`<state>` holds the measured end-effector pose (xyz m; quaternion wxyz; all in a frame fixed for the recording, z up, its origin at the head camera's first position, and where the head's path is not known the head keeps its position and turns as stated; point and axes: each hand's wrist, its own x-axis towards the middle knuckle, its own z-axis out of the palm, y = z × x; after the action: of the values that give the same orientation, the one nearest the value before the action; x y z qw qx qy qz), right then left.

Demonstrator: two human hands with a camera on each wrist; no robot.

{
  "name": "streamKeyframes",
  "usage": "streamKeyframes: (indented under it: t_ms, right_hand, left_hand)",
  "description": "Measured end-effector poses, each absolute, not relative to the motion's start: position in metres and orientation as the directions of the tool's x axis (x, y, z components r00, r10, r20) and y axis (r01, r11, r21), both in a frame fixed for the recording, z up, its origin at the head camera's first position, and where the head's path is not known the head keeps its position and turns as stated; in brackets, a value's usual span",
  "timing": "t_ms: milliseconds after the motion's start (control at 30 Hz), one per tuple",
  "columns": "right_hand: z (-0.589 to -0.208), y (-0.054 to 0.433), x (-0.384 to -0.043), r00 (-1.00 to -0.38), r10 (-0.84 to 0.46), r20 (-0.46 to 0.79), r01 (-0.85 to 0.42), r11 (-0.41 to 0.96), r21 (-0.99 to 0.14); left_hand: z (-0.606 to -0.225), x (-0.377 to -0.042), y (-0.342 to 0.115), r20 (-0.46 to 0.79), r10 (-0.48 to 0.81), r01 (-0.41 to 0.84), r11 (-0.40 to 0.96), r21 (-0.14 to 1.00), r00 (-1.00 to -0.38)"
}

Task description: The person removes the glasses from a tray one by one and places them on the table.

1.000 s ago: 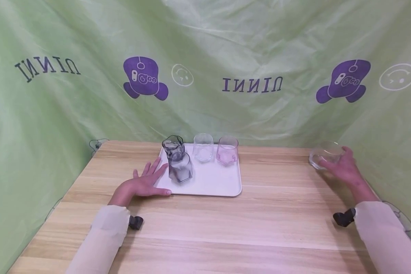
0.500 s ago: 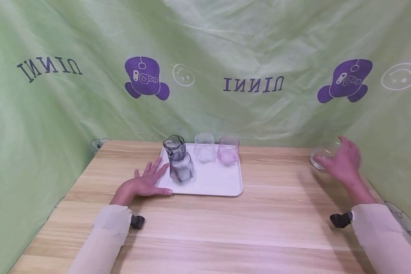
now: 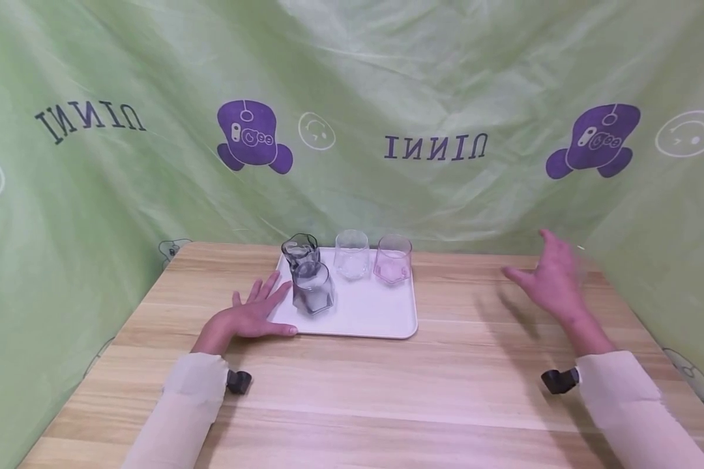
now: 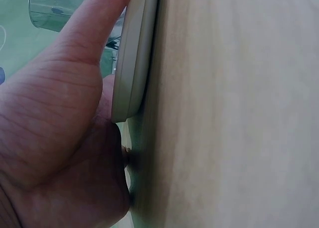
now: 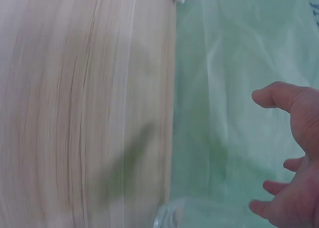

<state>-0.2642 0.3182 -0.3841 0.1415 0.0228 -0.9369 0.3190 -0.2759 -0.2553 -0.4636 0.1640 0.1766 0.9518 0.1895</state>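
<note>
My left hand [image 3: 248,318] rests at the left edge of a white tray [image 3: 375,316], fingers spread and thumb along the front rim. On the tray stand a dark wavy glass [image 3: 300,251], a grey glass [image 3: 313,291] in front of it, a clear glass [image 3: 352,257] and a pink-tinted glass [image 3: 393,262]. My right hand [image 3: 554,277] hovers over the table's right side with thumb and fingers apart, holding nothing. Another clear glass [image 5: 171,216] shows at the bottom of the right wrist view; in the head view my right hand mostly hides it.
The wooden table [image 3: 352,397] reaches back to a green curtain [image 3: 352,189] with purple prints. The curtain also hangs along the left and right sides. A black wrist camera [image 3: 559,381] sits at my right cuff, another black camera [image 3: 238,382] at the left.
My right hand has let go of the clear glass at the far right and moved left, away from it. My left hand stays at the tray's edge.
</note>
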Motion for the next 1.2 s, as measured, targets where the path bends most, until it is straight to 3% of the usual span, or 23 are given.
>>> streamKeyframes:
  t_ms: [400, 833, 1200]
  right_hand:
    - [-0.390, 0.271, -0.272, -0.964, -0.036, 0.263, -0.209, 0.712, -0.670]
    - [-0.412, 0.218, -0.284, -0.955, -0.155, 0.254, -0.297, 0.547, -0.782]
    - [-0.423, 0.184, -0.299, -0.951, -0.233, 0.204, -0.300, 0.532, -0.791]
  left_hand:
    - [-0.449, -0.267, -0.252, -0.264, 0.405, 0.270, 0.863, 0.427, -0.875]
    - [-0.460, -0.278, -0.254, -0.285, 0.391, 0.253, 0.872, 0.419, -0.875]
    - [-0.452, -0.273, -0.252, -0.294, 0.397, 0.251, 0.868, 0.428, -0.870]
